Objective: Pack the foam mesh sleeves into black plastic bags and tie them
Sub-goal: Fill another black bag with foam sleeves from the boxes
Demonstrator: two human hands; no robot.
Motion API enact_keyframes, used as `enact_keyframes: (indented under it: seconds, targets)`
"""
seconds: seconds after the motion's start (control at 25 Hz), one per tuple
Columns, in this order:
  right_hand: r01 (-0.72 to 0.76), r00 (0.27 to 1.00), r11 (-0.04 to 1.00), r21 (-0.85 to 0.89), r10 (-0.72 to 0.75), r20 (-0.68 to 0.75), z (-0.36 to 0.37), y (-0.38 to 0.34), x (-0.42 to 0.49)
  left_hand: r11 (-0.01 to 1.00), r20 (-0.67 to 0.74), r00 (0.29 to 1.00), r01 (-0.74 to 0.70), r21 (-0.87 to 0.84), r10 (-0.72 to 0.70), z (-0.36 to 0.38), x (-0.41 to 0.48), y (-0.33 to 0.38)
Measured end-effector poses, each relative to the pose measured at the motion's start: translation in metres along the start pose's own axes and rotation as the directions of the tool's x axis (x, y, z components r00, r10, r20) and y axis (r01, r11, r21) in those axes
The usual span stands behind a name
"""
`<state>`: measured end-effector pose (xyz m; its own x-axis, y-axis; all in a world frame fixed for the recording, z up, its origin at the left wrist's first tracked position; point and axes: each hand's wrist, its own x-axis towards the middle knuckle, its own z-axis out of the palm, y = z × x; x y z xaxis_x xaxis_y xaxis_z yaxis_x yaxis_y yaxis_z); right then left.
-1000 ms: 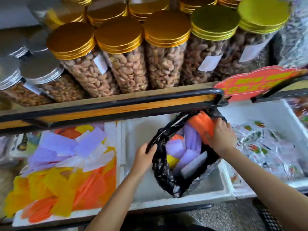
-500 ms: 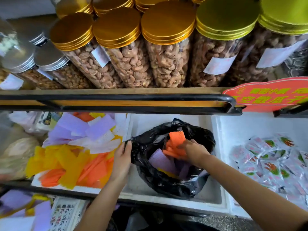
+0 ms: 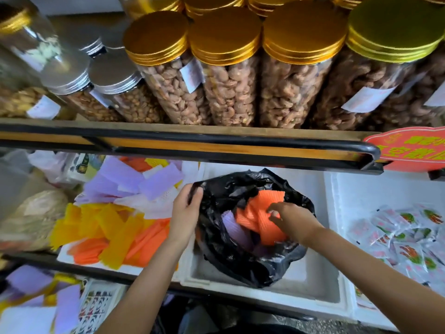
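Note:
A black plastic bag (image 3: 243, 259) stands open inside a white foam box (image 3: 310, 295). My left hand (image 3: 186, 208) grips the bag's left rim and holds it open. My right hand (image 3: 291, 219) is inside the bag's mouth, its fingers spread over a bunch of orange foam mesh sleeves (image 3: 261, 219) and touching them. A purple sleeve (image 3: 232, 227) lies under the orange ones in the bag. To the left, a loose pile of purple, white, yellow and orange sleeves (image 3: 120, 220) lies on a white tray.
A black-and-wood shelf rail (image 3: 192, 145) runs across just above the bag, with nut jars (image 3: 224, 75) with gold lids stacked over it. A foam box of small snack packets (image 3: 409, 239) sits to the right. More purple sleeves (image 3: 33, 302) lie at the lower left.
My right hand has pushed the orange sleeves from the bag's rim down into the bag and opened its fingers over them. The left hand kept hold of the rim. The camera moved closer.

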<state>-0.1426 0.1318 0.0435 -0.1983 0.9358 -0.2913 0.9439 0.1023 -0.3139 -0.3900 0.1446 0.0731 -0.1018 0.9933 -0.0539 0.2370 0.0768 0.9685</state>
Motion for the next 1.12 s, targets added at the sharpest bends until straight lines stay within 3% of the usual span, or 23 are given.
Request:
enact_keyframes:
  seconds: [0.08,0.16,0.24,0.36,0.48,0.56,0.68,0.76,0.88,1.04,1.12]
  targets:
    - [0.05,0.961,0.995,0.091,-0.023,-0.275,-0.007,-0.031,-0.005,0.996,0.119,0.993,-0.033,0.078,0.024,-0.016,0.006,-0.001]
    - [0.237,0.841,0.946,0.22,-0.086,-0.534,-0.015,-0.078,-0.012,0.979,0.161,0.986,-0.069,0.194,0.037,-0.045,0.003,-0.012]
    - [0.409,0.754,0.882,0.235,-0.182,-0.631,-0.017,-0.133,-0.015,0.932,0.135,0.985,-0.144,0.332,0.104,-0.088,-0.003,-0.034]
    - [0.534,0.773,0.813,0.23,-0.36,-0.523,0.017,-0.204,0.004,0.833,0.067,0.989,-0.147,0.533,0.131,-0.169,-0.008,-0.08]
    - [0.422,0.902,0.881,0.213,-0.384,-0.198,0.073,-0.249,0.045,0.772,-0.037,0.999,0.007,0.636,0.02,-0.236,-0.015,-0.12]
    - [0.277,0.961,0.96,0.031,-0.278,0.016,0.111,-0.263,0.07,0.715,-0.043,0.998,0.062,0.696,-0.046,-0.262,-0.017,-0.141]
    - [0.266,0.957,0.925,-0.272,-0.22,0.191,0.152,-0.274,0.097,0.671,0.042,0.974,0.123,0.731,-0.224,-0.272,-0.015,-0.163]
    - [0.324,0.941,0.85,-0.416,-0.246,0.231,0.172,-0.279,0.107,0.619,0.114,0.941,0.116,0.777,-0.318,-0.266,-0.013,-0.173]
    - [0.341,0.94,0.772,-0.536,-0.266,0.216,0.187,-0.283,0.119,0.491,0.11,0.947,0.056,0.869,-0.302,-0.254,-0.011,-0.183]
    - [0.375,0.925,0.831,-0.411,-0.362,0.111,0.19,-0.275,0.132,0.405,0.044,0.983,0.033,0.914,-0.179,-0.256,-0.003,-0.186]
    - [0.368,0.923,0.857,-0.362,-0.385,0.026,0.18,-0.274,0.132,0.443,0.025,0.993,0.03,0.896,-0.118,-0.264,-0.002,-0.187]
